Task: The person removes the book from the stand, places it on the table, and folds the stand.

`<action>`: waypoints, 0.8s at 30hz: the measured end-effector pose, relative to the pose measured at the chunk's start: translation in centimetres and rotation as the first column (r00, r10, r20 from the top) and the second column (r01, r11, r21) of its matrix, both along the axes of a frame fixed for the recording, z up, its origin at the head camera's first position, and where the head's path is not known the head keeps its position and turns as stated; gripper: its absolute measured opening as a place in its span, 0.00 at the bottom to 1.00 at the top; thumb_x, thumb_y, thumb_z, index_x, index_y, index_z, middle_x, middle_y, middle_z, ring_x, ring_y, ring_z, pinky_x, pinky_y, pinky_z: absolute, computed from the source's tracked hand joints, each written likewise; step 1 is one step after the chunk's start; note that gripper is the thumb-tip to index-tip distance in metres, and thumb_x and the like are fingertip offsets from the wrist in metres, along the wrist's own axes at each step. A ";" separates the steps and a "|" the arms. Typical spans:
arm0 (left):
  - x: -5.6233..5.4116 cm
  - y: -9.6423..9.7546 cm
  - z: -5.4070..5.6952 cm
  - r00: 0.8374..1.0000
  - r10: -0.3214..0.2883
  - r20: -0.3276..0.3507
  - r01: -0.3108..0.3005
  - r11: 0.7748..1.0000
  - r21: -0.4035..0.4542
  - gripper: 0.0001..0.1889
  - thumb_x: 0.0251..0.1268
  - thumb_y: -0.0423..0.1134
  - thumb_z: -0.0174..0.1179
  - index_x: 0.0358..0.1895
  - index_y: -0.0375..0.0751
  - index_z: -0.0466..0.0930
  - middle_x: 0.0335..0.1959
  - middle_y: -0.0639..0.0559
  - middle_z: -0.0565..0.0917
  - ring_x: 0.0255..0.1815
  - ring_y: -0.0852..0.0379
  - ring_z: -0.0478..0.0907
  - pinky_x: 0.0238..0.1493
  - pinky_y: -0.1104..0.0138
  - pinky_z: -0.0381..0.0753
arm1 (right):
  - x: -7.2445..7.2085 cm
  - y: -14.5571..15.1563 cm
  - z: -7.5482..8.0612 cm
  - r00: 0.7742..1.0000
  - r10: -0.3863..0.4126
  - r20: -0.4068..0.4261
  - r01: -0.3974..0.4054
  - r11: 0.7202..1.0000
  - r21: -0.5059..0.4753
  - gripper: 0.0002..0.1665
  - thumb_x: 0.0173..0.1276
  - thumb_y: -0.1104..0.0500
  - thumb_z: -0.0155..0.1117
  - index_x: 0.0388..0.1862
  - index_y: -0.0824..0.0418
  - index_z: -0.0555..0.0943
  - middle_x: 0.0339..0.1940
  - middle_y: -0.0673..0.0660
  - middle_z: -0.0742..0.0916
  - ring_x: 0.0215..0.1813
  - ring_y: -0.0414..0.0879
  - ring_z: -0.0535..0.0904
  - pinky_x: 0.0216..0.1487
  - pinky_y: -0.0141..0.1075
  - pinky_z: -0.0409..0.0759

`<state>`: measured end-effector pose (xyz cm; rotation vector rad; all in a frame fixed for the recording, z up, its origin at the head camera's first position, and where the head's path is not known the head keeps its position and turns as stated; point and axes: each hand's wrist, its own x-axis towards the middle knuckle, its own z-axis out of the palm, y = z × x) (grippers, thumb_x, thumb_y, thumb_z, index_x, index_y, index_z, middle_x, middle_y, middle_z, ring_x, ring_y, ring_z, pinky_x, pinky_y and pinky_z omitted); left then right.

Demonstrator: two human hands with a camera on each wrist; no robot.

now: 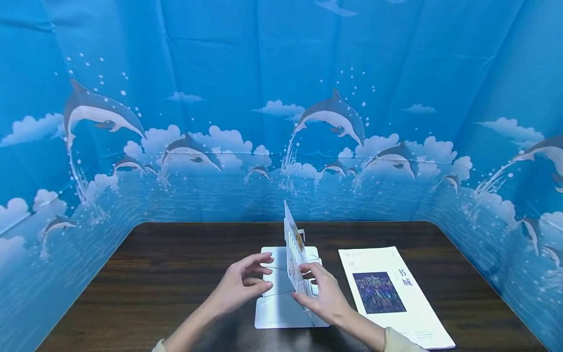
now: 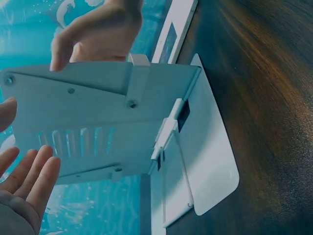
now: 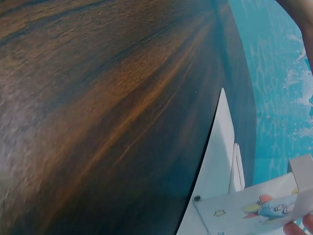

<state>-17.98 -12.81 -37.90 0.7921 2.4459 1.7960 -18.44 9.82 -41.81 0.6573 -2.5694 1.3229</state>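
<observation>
A white folding book stand (image 1: 283, 313) sits on the table with its flat base down and its panel (image 1: 293, 244) raised almost upright, edge towards me. The panel has slots, screws and a clip, clear in the left wrist view, and cartoon prints (image 3: 274, 208) on its other face. My right hand (image 1: 324, 293) pinches the panel's near edge between thumb and fingers. To the left of the panel is my left hand (image 1: 244, 283), its fingers loosely bent and apart from the panel. A thin wire support (image 2: 183, 166) lies along the base, near the hinge (image 2: 168, 129).
A white-covered book (image 1: 418, 313) with a dark picture lies flat to the right of the stand. Dark wood tabletop (image 1: 176, 264) surrounds both. A blue dolphin-print curtain (image 1: 281, 122) closes off the back and sides.
</observation>
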 end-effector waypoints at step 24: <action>0.9 0.0 0.0 0.993 -0.052 0.102 0.034 0.985 0.170 0.32 0.55 0.31 0.61 0.63 0.29 0.60 0.59 0.31 0.68 0.43 0.45 0.80 0.40 0.64 0.80 | 0.3 -2.1 -0.4 0.999 -0.037 -0.026 0.039 0.996 0.086 0.32 0.48 0.41 0.68 0.49 0.56 0.72 0.43 0.47 0.76 0.43 0.42 0.73 0.41 0.34 0.76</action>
